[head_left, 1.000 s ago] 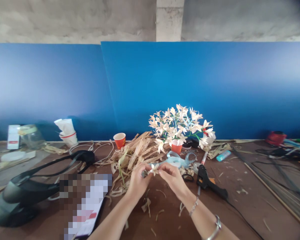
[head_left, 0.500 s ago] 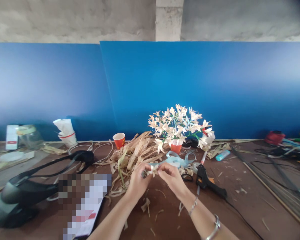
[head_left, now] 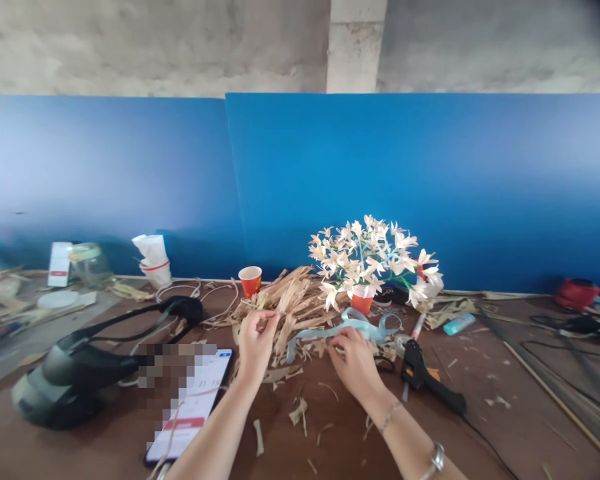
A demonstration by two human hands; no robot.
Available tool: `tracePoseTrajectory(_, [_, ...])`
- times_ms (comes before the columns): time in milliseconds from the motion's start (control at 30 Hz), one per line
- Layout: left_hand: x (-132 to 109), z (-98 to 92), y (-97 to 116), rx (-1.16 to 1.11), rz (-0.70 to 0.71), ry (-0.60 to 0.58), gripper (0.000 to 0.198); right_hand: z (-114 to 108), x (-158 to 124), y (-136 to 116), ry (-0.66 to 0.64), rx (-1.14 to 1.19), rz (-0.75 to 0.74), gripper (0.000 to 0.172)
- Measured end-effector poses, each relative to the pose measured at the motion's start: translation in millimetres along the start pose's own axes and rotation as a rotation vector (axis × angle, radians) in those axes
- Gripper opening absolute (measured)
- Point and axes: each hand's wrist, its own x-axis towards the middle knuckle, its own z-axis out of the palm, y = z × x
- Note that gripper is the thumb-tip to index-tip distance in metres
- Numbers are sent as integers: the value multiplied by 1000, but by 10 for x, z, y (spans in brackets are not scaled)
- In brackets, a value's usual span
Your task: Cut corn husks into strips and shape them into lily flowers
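Left hand [head_left: 257, 337]: pinching, contents unclear, by dried husk strips [head_left: 296, 290] lying left of flower bouquet [head_left: 364, 257]. Right hand [head_left: 356, 359]: curling narrowly, contents unclear, before bouquet, near blue ribbon [head_left: 367, 328]. Change: hands parting, single flower no longer showing between, joint handling apparently pausing.

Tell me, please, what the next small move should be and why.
Perhaps the left hand should draw one piece from the pile of dry strips: its fingertips appear right in front of that pile, while the right hand is close to the blue ribbon. Whether either hand already holds something is too small to tell.
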Motion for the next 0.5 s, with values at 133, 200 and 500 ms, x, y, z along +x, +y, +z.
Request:
tracePoseTrajectory(133, [48,-20,-53,-29,-117,33,23,7,-18,-12,-56,-104,-12,18])
tracePoseTrajectory(200, [50,-17,-57,-45,-139,35,24,4,-17,-3,-85,-103,-23,20])
tracePoseTrajectory(500, [114,-71,-98,-46,-119,31,32,-461,157,234,112,-159,88,25])
